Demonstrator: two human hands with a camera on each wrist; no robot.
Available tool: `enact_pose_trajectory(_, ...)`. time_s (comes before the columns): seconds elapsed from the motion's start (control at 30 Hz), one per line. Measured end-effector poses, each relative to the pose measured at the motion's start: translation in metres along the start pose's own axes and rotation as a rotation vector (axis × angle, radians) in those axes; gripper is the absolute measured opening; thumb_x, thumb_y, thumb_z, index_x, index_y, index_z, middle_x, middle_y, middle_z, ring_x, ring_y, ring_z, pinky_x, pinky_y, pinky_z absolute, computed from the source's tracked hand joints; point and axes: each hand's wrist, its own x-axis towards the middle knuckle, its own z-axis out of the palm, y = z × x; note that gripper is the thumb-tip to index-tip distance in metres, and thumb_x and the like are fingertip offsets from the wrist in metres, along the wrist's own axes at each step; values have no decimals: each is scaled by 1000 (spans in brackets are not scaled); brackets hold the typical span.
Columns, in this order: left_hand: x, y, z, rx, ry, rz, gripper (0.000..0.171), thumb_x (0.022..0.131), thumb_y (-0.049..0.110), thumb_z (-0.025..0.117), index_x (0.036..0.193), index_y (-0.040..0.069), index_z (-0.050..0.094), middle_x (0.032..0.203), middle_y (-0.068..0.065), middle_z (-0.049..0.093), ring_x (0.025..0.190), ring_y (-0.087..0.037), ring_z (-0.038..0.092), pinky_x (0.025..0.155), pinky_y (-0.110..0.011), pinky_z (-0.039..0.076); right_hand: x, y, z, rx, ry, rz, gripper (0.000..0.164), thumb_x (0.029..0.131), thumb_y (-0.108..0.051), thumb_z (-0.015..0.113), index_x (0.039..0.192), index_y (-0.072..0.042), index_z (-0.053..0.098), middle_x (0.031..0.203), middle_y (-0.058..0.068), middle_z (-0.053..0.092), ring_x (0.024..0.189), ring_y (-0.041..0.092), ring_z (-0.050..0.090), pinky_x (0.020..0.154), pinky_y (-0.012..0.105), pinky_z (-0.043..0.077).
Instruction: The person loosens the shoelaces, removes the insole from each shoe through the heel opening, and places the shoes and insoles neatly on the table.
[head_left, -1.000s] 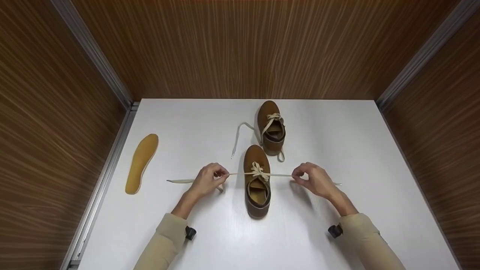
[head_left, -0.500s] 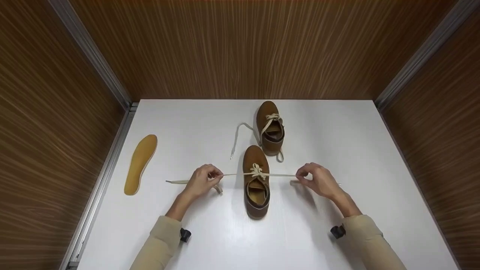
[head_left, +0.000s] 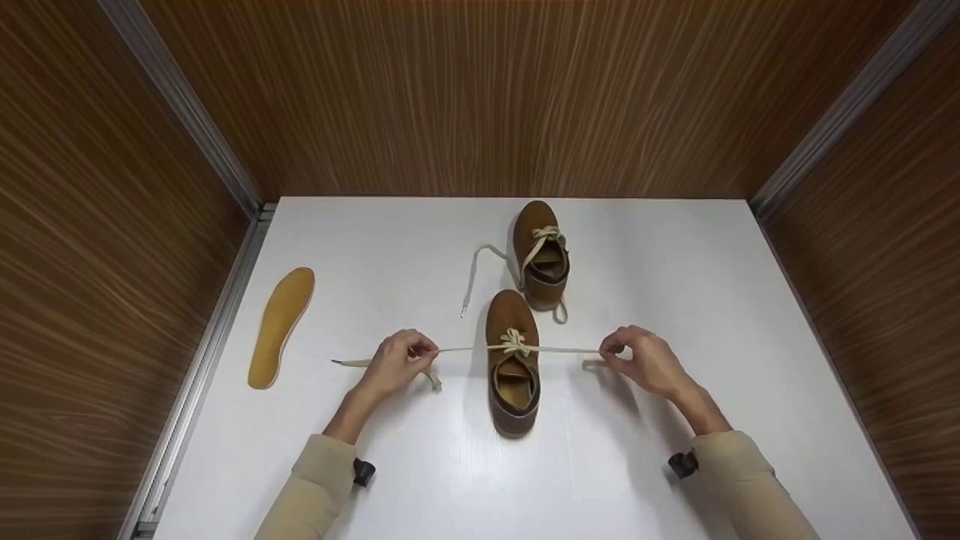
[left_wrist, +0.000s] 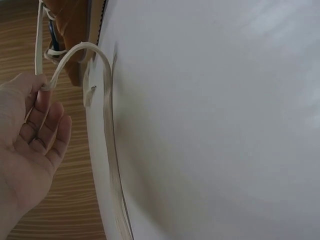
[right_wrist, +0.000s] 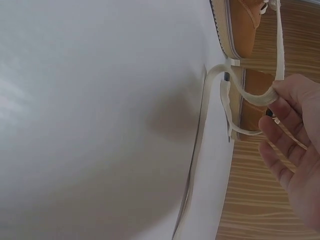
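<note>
Brown wood-grain walls (head_left: 480, 97) surround a white table (head_left: 390, 247).

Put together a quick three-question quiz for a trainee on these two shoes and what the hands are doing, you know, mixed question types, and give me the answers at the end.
1. Multiple choice: what do the left hand and the right hand both pinch?
A) a shoe's heel
B) the lace of the nearer shoe
C) a shoe's tongue

2. True or false: the farther shoe points away from the person.

3. Fill the gap: the loose insole lies on the person's ____ side of the shoes.

Key: 1 B; 2 true; 3 left.
</note>
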Motion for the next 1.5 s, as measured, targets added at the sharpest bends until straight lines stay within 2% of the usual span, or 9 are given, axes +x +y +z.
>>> enact_pose_trajectory(0.17, -3, -1, -2, -1, -4, -17, 4, 97, 12, 75, 96, 8, 77, 92, -4, 73, 88, -15, 67, 79, -22, 55, -2, 3, 0, -16, 12, 8, 6, 91, -9, 80, 93, -14, 78, 88, -3, 74, 87, 16, 68, 79, 42, 58)
enact_pose_trajectory(0.37, -5, -2, -4, -3, -14, -33, 4, 98, 13, 75, 97, 9, 77, 93, -3, 73, 88, -13, 66, 80, -22, 55, -5, 6, -1, 10, 14, 15, 7, 90, -8, 81, 93, -13, 78, 87, -2, 74, 86, 19, 69, 80, 47, 59)
enact_pose_trajectory(0.7, -9, -7, -7, -7, 14, -30, 5, 98, 14, 76, 96, 9, 77, 92, -2, 73, 88, -15, 67, 79, -23, 56, -10, 12, -3, 26, 32, 34, 7, 91, -9, 80, 94, -14, 78, 89, 0, 75, 86, 20, 70, 81, 50, 59)
enact_pose_trajectory(1.07, -14, -8, -10, 2, 16, -60, 9, 98, 15, 75, 97, 6, 76, 93, -3, 73, 88, -12, 66, 80, -23, 56, -17, 17, -10, 26, 23, 102, 9, 92, -7, 78, 94, -15, 78, 91, 0, 75, 88, 19, 69, 80, 37, 55)
enact_pose_trajectory(1.3, -16, -9, -14, -12, 19, -66, 6, 99, 14, 74, 99, 9, 76, 95, -2, 73, 89, -12, 66, 80, -23, 56, -20, 20, -15, 38, 12, 134, 9, 92, -6, 78, 96, -14, 78, 93, 1, 76, 90, 18, 69, 83, 37, 55)
enact_pose_trajectory(1.5, -18, -10, -16, -28, 21, -75, 4, 99, 14, 74, 100, 10, 76, 96, -2, 73, 90, -13, 67, 82, -23, 57, -22, 25, -16, 58, -8, 160, 4, 95, -13, 79, 99, -12, 78, 94, -1, 75, 91, 15, 67, 84, 36, 55)
